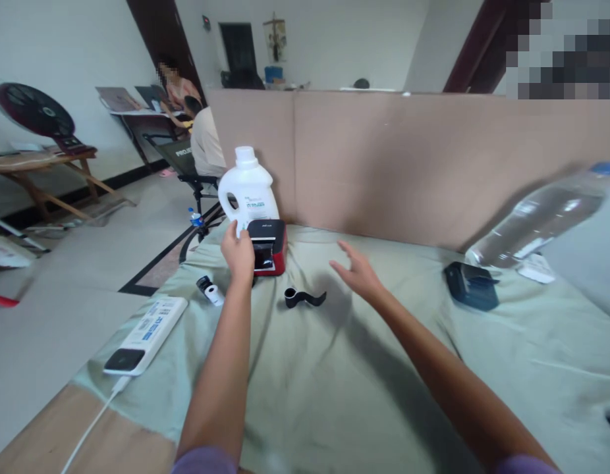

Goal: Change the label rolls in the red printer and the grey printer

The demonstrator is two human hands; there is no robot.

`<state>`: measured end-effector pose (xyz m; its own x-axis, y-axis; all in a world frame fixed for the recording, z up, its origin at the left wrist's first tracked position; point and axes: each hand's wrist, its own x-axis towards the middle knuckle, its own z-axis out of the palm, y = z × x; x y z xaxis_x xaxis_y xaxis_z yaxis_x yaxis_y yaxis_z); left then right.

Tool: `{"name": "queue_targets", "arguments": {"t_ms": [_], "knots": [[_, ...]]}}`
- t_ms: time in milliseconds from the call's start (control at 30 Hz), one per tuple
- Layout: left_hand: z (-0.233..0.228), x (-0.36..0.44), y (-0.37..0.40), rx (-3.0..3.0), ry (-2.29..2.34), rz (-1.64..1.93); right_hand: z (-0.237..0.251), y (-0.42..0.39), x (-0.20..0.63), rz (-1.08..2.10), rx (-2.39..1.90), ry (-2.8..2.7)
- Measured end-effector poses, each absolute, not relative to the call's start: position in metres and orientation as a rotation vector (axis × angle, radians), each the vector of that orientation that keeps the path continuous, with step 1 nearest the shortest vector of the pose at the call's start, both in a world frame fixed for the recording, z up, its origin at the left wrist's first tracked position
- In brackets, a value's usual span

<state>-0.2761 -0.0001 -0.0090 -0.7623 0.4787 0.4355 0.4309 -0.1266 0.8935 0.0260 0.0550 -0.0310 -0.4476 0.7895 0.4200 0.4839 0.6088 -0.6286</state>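
My left hand (238, 253) is raised at the left side of a small black and red box-shaped device (268, 247). Its thumb and forefinger are apart; whether it touches the device I cannot tell. A dark glossy panel shows on the device's front. Just behind stands a white jug with a handle (250, 191). Over the cloth to the right, my right hand (359, 270) hangs open and holds nothing. Between my hands lies a partly unrolled black strip (302, 299). Left of my left forearm are a small white roll (215, 294) and a black piece (204, 284).
A pale green cloth (295, 382) covers the surface, backed by a cardboard panel (354, 164). At left lies a white power bank (147, 336) with a cable. A large clear bottle (537, 220) leans at right by a black object (470, 286). People sit beyond at left.
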Motion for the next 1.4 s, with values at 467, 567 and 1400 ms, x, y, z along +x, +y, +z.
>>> {"name": "queue_targets", "arguments": {"t_ms": [467, 567, 1400], "knots": [[-0.039, -0.01, -0.052, 2.106, 1.588, 0.926, -0.042, 0.061, 0.299, 0.188, -2.222, -1.453], [-0.063, 0.014, -0.071, 2.214, 1.515, 0.614, -0.039, 0.048, 0.284, 0.163, -2.191, -1.417], [-0.066, -0.023, -0.087, 2.072, 1.749, 0.749, -0.069, -0.081, 0.147, 0.123, -1.622, -1.864]]}}
